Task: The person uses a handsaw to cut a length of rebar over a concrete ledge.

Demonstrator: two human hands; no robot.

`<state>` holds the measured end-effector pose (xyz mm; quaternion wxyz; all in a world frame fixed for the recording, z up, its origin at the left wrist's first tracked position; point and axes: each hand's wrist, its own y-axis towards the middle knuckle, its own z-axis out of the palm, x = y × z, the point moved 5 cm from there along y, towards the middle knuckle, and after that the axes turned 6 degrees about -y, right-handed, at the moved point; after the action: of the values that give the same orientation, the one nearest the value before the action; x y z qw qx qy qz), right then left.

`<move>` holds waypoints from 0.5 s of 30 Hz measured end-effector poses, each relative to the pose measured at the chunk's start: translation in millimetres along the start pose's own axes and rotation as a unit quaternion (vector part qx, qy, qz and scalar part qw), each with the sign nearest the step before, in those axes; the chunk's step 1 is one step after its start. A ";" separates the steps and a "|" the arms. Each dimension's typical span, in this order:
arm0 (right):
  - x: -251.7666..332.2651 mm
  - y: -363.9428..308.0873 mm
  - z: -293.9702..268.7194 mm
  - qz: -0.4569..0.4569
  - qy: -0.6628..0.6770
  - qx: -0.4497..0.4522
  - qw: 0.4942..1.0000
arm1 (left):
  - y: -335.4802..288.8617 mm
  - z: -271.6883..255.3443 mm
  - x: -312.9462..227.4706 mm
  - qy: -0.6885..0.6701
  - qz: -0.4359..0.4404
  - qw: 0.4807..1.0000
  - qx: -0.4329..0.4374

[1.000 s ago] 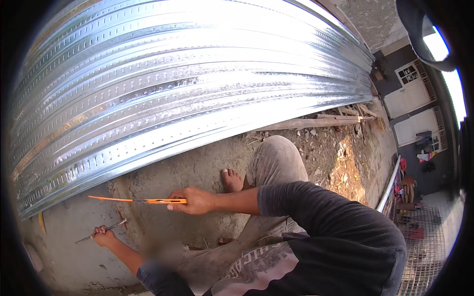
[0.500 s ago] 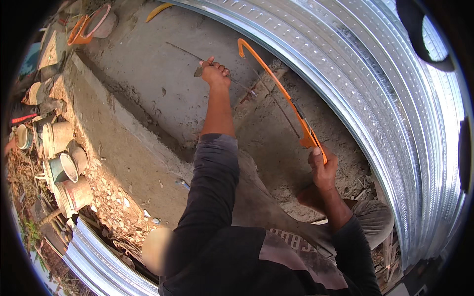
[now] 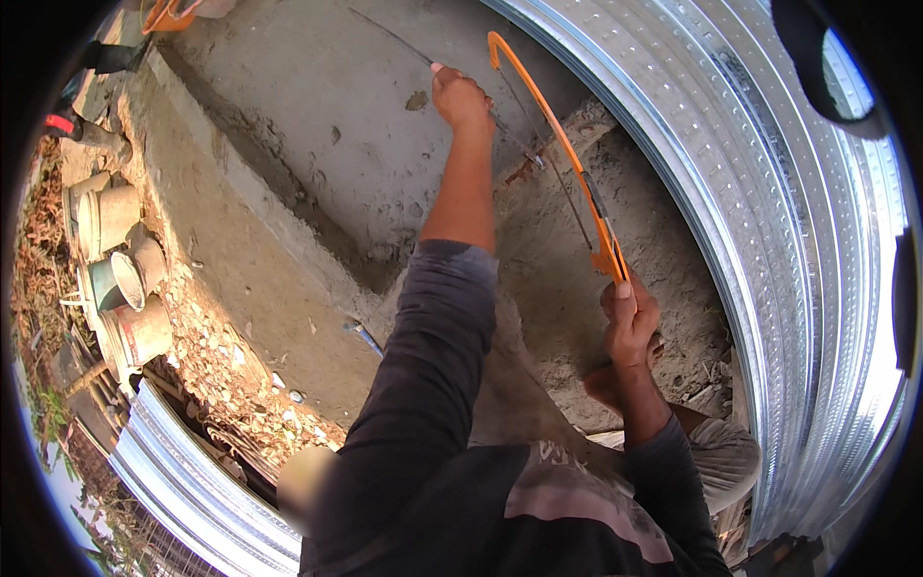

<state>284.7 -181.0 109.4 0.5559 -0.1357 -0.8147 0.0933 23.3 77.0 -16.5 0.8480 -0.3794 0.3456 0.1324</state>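
Observation:
My left hand (image 3: 461, 99) is closed around a thin metal rod (image 3: 389, 36), which sticks out past the fist on both sides above the grey concrete. In my right hand (image 3: 632, 322) is the handle of an orange hacksaw (image 3: 548, 115), its frame pointing away from me. The thin saw blade (image 3: 573, 204) passes beside or across the rod's near end, by the rough edge of the concrete; whether they touch I cannot tell.
Ribbed galvanised metal sheets (image 3: 702, 135) curve along the right side, with more sheets (image 3: 197, 471) at lower left. A low concrete ledge (image 3: 240, 231) runs on the left. Beyond it are several buckets (image 3: 115, 219) and rubble (image 3: 216, 356). A person's leg (image 3: 115, 58) shows at upper left.
The view has shifted, so the ground sits higher in the picture. The hacksaw blade has come closer to the rod's near end. A person's leg has appeared at upper left.

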 end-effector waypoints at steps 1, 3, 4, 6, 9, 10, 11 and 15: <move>-4.8 1.0 0.1 0.001 0.002 0.008 1.000 | -0.6 0.9 -0.9 0.009 0.004 1.000 0.001; -12.1 2.6 3.5 -0.010 -0.009 0.008 1.000 | 5.4 4.6 -4.3 0.028 0.014 0.999 0.006; -13.3 2.7 4.3 -0.014 -0.015 0.010 1.000 | 6.8 5.0 -4.0 0.032 0.017 0.999 0.002; -14.4 3.0 6.3 -0.021 -0.028 0.011 0.999 | 9.3 5.7 -0.7 0.039 0.020 0.999 -0.004; -8.0 1.4 6.8 -0.016 -0.044 0.023 0.999 | 13.5 1.7 5.4 0.093 0.044 0.994 -0.025; -5.0 0.8 6.2 -0.012 -0.048 0.028 0.998 | 17.8 0.4 8.4 0.116 0.073 0.990 -0.035; 0.3 -0.9 8.7 -0.013 -0.061 0.032 0.998 | 30.9 -6.3 8.8 0.138 0.107 0.983 -0.047; 4.7 -22.3 10.4 -0.046 -0.106 0.048 0.992 | 36.9 -17.8 22.5 0.219 0.229 0.947 -0.052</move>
<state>270.7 -200.6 116.5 0.4757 -0.0610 -0.8692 0.1206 13.0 88.1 -60.7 0.6772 -0.3537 0.5929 0.2543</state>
